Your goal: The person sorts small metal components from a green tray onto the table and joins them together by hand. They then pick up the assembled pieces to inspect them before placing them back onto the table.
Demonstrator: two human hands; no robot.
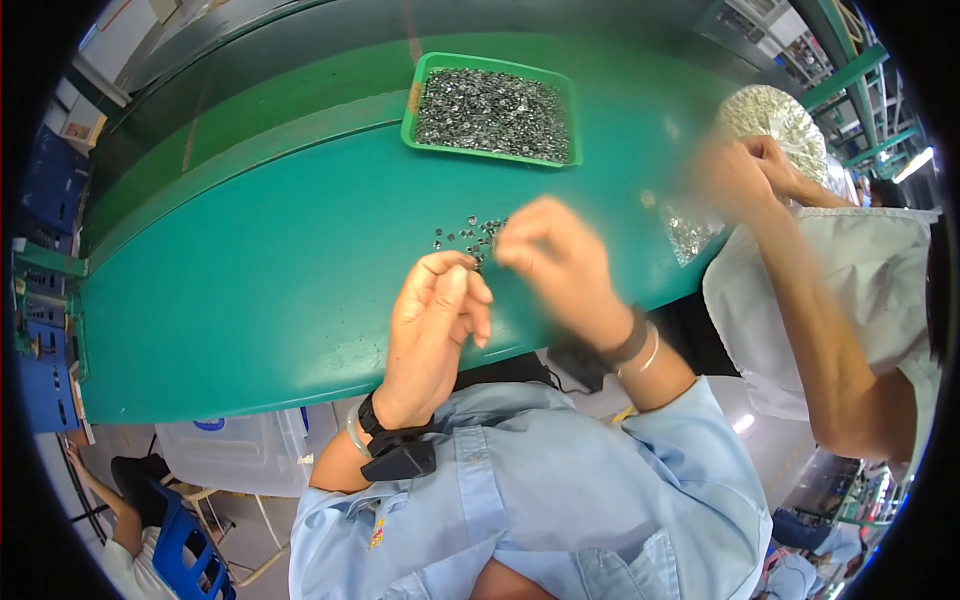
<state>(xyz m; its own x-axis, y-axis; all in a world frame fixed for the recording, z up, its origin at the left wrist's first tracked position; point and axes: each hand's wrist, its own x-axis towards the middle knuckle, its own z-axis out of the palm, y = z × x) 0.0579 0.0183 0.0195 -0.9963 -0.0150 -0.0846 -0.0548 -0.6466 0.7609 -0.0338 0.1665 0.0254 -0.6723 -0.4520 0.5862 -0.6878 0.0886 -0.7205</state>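
Small shiny square pieces (485,229) lie scattered on the green tabletop (250,290), just beyond the left hand (435,325), whose fingers curl inward; whether they grip a piece, I cannot tell. The right hand (560,265), blurred, bends its fingers beside the pieces, its hold equally unclear. Rightward lies a clear plastic bag (690,236) near a co-worker's hands (735,180). Farther, similar pieces fill a green rectangular tray (490,156).

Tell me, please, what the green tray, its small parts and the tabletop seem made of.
Green tray: probably glossy moulded plastic, given its smooth, bright rim. Small parts: likely shiny metal, from their silvery glints, though coated plastic is possible. Tabletop: perhaps satin vinyl or rubber, softly reflecting light.
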